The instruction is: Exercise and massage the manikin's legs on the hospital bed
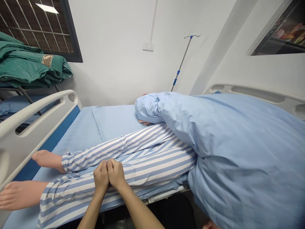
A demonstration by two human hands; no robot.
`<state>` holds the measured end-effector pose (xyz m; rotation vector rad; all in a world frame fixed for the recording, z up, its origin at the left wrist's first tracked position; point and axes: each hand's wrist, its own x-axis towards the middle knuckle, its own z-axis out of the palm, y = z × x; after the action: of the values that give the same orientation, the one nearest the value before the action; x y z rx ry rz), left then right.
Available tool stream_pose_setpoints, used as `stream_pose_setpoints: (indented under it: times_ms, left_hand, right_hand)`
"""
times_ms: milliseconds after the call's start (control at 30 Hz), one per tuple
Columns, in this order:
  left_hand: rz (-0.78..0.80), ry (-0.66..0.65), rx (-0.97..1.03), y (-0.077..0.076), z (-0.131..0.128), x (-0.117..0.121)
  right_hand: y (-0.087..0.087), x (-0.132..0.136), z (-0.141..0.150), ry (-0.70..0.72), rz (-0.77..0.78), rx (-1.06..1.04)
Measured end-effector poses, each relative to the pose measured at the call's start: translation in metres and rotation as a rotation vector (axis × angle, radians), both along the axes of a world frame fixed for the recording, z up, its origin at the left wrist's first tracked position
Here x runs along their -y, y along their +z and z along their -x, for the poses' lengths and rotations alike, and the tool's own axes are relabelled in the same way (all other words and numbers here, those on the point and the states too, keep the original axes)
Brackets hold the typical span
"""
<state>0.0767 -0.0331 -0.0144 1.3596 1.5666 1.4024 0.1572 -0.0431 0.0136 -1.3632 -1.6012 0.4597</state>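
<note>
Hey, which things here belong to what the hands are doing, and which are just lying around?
Part of it: left hand; right hand; striped pyjama leg under them; blue duvet.
Just there: IV pole; wall socket; folded green blanket; white bed rail.

White-railed hospital bed (23, 116) with pale blue sheet (78, 133): under the hands (108, 173), a mannequin in blue-and-white striped pyjamas (147, 165) (bare feet left of them); to their right, a crumpled light-blue quilt (238, 143).
</note>
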Motion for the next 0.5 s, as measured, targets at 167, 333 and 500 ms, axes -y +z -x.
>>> stream_pose_setpoints:
  times_ms: [167,333,500]
  left_hand:
    - [0.001,-0.017,-0.011,0.006,-0.005,0.001]
    - [0.031,-0.038,0.039,0.013,-0.010,0.000]
    - [-0.019,0.004,0.174,0.034,-0.021,0.001]
  right_hand:
    - [-0.017,-0.002,0.002,-0.046,0.081,-0.078]
    - [-0.015,-0.004,0.000,-0.040,0.068,-0.188]
    - [-0.016,-0.005,-0.001,-0.033,0.057,-0.288]
